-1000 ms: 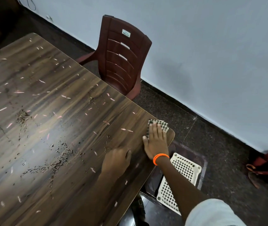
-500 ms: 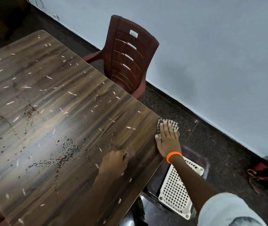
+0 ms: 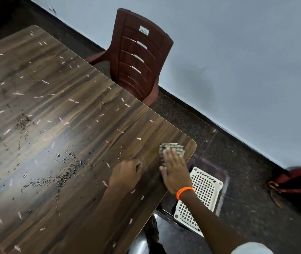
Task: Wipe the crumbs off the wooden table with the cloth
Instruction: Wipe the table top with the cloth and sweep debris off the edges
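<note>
Right hand (image 3: 173,171) flat, fingers spread, on checked cloth (image 3: 171,148) at table (image 3: 91,107) corner (left hand (image 3: 125,173) fisted beside), crumbs (image 3: 65,162) beyond.

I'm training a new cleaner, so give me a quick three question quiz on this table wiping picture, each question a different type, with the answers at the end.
1. True or false: the right hand lies flat on the checked cloth near the table's corner.
2. Multiple choice: what sits on the floor below that corner? A) a white perforated basket B) a metal bucket C) a broom
3. Fill in the blank: the left hand, on the tabletop beside the right one, is curled into a loose ____.

Key
1. True.
2. A, the white perforated basket.
3. Fist. Crumbs and pale scraps cover most of the table.
</note>
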